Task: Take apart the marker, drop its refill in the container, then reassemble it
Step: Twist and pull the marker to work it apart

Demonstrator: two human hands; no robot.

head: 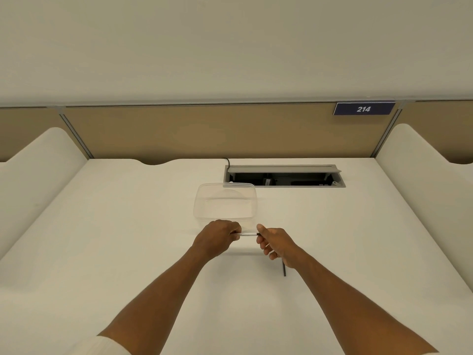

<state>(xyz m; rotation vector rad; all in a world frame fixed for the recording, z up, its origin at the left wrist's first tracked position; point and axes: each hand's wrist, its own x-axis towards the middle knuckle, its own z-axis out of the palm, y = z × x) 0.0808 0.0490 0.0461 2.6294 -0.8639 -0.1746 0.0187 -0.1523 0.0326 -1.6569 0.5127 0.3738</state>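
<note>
Head view: marker held level, long axis left-right, just short of the container.
Left hand: gripping white barrel.
Right hand: pinching dark end.
Black rod: on desk under right hand; cap or refill, cannot tell.
Container: dead ahead, equally near both hands.

bright, even overhead light | soft shadows | edges bowed (wide-angle)

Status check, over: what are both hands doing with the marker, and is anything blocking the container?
Left hand grips marker barrel; right hand pinches its dark end. Container just beyond, looks empty, path unobstructed. Thin dark piece on desk under right hand.
</note>
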